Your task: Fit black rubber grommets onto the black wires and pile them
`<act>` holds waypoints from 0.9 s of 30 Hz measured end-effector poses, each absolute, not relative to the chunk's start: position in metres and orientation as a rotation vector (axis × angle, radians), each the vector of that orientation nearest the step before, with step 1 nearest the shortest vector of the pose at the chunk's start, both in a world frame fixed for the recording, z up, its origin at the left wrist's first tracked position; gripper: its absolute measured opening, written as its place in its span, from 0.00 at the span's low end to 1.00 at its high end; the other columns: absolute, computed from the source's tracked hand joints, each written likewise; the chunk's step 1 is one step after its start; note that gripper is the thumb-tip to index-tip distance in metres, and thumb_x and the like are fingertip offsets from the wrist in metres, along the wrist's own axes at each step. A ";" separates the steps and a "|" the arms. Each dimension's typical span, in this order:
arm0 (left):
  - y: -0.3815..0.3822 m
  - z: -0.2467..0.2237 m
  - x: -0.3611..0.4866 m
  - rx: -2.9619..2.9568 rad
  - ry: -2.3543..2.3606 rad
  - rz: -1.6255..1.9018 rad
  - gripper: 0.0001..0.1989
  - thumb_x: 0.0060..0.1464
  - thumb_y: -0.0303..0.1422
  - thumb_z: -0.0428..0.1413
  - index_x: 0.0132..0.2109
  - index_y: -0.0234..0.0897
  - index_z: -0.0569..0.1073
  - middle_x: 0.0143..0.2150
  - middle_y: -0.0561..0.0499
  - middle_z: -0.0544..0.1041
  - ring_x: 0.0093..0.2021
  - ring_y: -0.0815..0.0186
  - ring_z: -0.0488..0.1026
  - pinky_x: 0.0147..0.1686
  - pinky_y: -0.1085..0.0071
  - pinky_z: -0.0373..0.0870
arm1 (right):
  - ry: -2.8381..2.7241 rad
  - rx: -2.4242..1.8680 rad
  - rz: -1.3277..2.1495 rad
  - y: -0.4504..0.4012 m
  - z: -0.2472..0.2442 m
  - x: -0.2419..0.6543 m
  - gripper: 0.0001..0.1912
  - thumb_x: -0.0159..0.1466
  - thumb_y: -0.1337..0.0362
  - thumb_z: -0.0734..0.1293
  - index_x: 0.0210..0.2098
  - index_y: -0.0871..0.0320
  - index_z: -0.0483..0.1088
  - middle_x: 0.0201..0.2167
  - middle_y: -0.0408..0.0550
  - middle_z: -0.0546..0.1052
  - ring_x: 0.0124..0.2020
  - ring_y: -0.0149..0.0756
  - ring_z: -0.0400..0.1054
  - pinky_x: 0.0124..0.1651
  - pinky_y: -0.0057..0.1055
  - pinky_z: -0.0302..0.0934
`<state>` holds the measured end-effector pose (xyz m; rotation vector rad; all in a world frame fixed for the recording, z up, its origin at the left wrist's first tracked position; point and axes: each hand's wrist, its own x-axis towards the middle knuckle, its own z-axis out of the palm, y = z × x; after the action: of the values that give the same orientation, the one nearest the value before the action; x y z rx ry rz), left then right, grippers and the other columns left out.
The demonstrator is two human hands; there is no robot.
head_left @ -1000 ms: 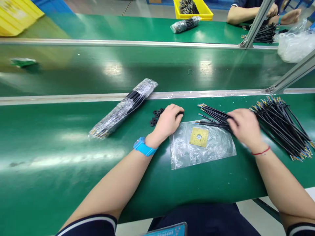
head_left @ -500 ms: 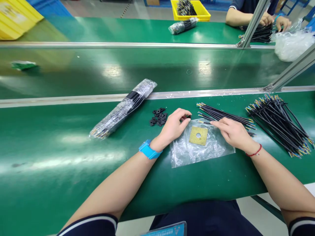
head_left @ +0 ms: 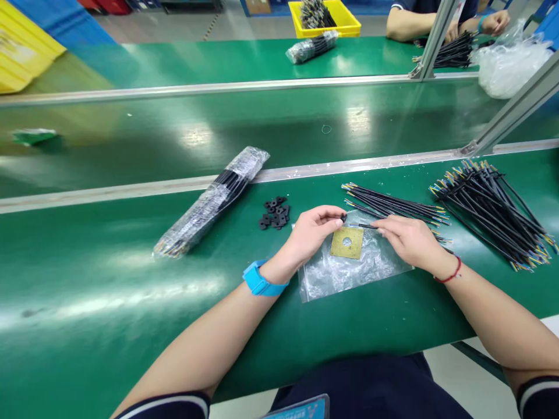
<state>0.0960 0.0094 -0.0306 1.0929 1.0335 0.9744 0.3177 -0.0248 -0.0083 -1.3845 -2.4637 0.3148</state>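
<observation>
Between the thumb and fingers of my left hand (head_left: 315, 231) is a small black rubber piece (head_left: 343, 218), partly hidden by the fingertips. My right hand (head_left: 408, 241) pinches a black cable (head_left: 369, 226) close to its stripped end, which points left at the black piece. A narrow gap seems to lie between the two. Below them, a yellowish square plate with a round hole (head_left: 338, 247) rests on a clear plastic bag (head_left: 323, 279). Several loose black pieces (head_left: 275, 214) lie left of my left hand. Loose cables (head_left: 388, 201) lie just beyond my right hand.
A big pile of black cables (head_left: 493, 215) lies at the right. A plastic-wrapped cable bundle (head_left: 212, 203) rests across the metal rail on the left. Across the bench, a co-worker's hand (head_left: 495, 23) is near more cables and a white plastic bag (head_left: 513, 64).
My right hand has brought the cable end closer to the black piece, which now shows more at my left fingertips. The whole view has shifted slightly. The co-worker's hands have moved apart.
</observation>
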 end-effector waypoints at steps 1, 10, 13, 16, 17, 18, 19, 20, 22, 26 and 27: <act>0.009 -0.029 0.097 1.040 1.023 0.971 0.09 0.41 0.31 0.63 0.33 0.35 0.76 0.31 0.52 0.77 0.30 0.71 0.71 0.37 0.71 0.69 | -2.394 -1.345 0.358 -0.026 -0.007 0.318 0.15 0.66 0.67 0.57 0.47 0.57 0.71 0.39 0.47 0.77 0.37 0.31 0.70 0.38 0.27 0.61; 0.004 -0.019 0.099 0.841 0.951 0.939 0.13 0.38 0.33 0.66 0.34 0.33 0.76 0.30 0.52 0.78 0.29 0.70 0.75 0.36 0.71 0.72 | -2.313 -1.305 0.301 -0.027 -0.006 0.315 0.16 0.66 0.66 0.56 0.47 0.59 0.72 0.37 0.49 0.77 0.33 0.32 0.70 0.37 0.29 0.64; 0.003 -0.019 0.099 0.889 0.964 0.935 0.13 0.39 0.33 0.66 0.33 0.34 0.75 0.30 0.52 0.77 0.28 0.70 0.75 0.36 0.71 0.72 | -2.331 -1.335 0.255 -0.026 -0.007 0.316 0.15 0.66 0.67 0.57 0.47 0.58 0.72 0.36 0.48 0.77 0.33 0.32 0.70 0.37 0.28 0.63; 0.002 -0.020 0.098 1.045 1.006 0.955 0.12 0.40 0.34 0.65 0.33 0.34 0.74 0.27 0.54 0.76 0.27 0.70 0.74 0.34 0.71 0.72 | -2.339 -1.359 0.232 -0.027 -0.008 0.315 0.15 0.66 0.66 0.57 0.45 0.58 0.72 0.35 0.47 0.77 0.34 0.32 0.70 0.35 0.28 0.62; 0.002 -0.020 0.097 1.103 1.023 0.962 0.12 0.41 0.34 0.65 0.33 0.34 0.73 0.27 0.54 0.75 0.27 0.71 0.73 0.34 0.71 0.72 | -2.339 -1.358 0.235 -0.028 -0.008 0.315 0.15 0.66 0.66 0.57 0.45 0.57 0.72 0.35 0.47 0.77 0.34 0.32 0.70 0.35 0.28 0.62; 0.001 -0.020 0.097 1.152 1.035 0.963 0.12 0.41 0.34 0.65 0.33 0.34 0.73 0.27 0.54 0.75 0.27 0.71 0.73 0.34 0.71 0.72 | -2.342 -1.346 0.246 -0.028 -0.008 0.314 0.15 0.66 0.66 0.56 0.46 0.57 0.72 0.36 0.47 0.77 0.34 0.32 0.70 0.35 0.27 0.62; 0.001 -0.020 0.097 1.187 1.041 0.953 0.12 0.41 0.34 0.65 0.33 0.34 0.73 0.27 0.54 0.75 0.27 0.71 0.72 0.33 0.71 0.71 | -2.351 -1.320 0.264 -0.029 -0.008 0.313 0.15 0.66 0.66 0.56 0.46 0.57 0.72 0.36 0.47 0.76 0.35 0.32 0.70 0.35 0.27 0.61; 0.000 -0.020 0.098 1.207 1.043 0.941 0.12 0.40 0.34 0.65 0.32 0.34 0.73 0.28 0.54 0.75 0.27 0.71 0.72 0.32 0.72 0.71 | -2.364 -1.288 0.282 -0.030 -0.008 0.312 0.15 0.67 0.66 0.56 0.46 0.57 0.71 0.36 0.47 0.76 0.35 0.32 0.70 0.35 0.27 0.61; -0.002 -0.019 0.099 1.199 1.032 0.912 0.12 0.40 0.34 0.65 0.31 0.34 0.72 0.29 0.54 0.75 0.27 0.72 0.71 0.30 0.74 0.71 | -2.390 -1.232 0.299 -0.030 -0.009 0.310 0.15 0.67 0.66 0.56 0.47 0.57 0.71 0.36 0.46 0.76 0.35 0.31 0.70 0.34 0.26 0.60; -0.006 -0.016 0.103 1.057 0.989 0.876 0.12 0.40 0.35 0.65 0.32 0.34 0.73 0.27 0.54 0.75 0.25 0.72 0.72 0.30 0.73 0.72 | -2.395 -1.248 0.159 -0.031 -0.009 0.307 0.14 0.67 0.62 0.57 0.44 0.56 0.72 0.31 0.45 0.74 0.30 0.29 0.67 0.30 0.25 0.56; -0.007 -0.016 0.104 1.030 0.975 0.867 0.13 0.40 0.35 0.65 0.32 0.34 0.73 0.27 0.54 0.75 0.24 0.72 0.72 0.30 0.73 0.72 | -2.396 -1.259 0.111 -0.032 -0.008 0.307 0.14 0.67 0.61 0.57 0.42 0.57 0.73 0.29 0.45 0.74 0.29 0.29 0.66 0.29 0.26 0.55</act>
<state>0.1041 -0.0070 -0.0163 1.0296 0.9750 0.8673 0.3068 -0.0319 -0.0079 -1.2586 -2.3962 0.1109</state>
